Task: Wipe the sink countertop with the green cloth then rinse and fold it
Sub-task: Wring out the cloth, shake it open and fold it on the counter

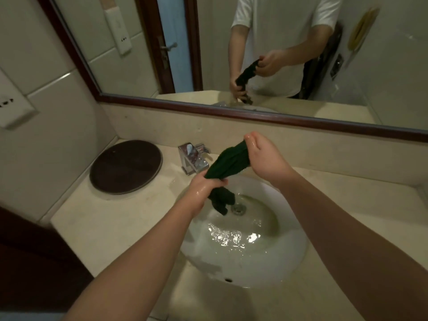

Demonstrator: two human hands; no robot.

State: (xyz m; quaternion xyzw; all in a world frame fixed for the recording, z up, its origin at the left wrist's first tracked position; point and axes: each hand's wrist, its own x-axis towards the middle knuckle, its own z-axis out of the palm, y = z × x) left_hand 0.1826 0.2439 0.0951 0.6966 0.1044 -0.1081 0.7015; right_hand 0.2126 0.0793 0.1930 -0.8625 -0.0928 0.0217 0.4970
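The dark green cloth (228,162) is bunched into a twisted rope above the white sink basin (289,258). My right hand (264,156) grips its upper end, up near the backsplash. My left hand (203,188) grips it lower down, and the loose tail (221,200) hangs from that fist toward the drain (238,208). Both hands look wet. Water lies in the bottom of the basin. The beige countertop (111,228) surrounds the sink.
A chrome faucet (193,158) stands behind the basin, just left of the cloth. A round dark brown tray (126,166) lies on the counter at the left. The framed mirror (278,54) above the backsplash reflects my arms and the cloth. A dark wooden edge sits at lower left.
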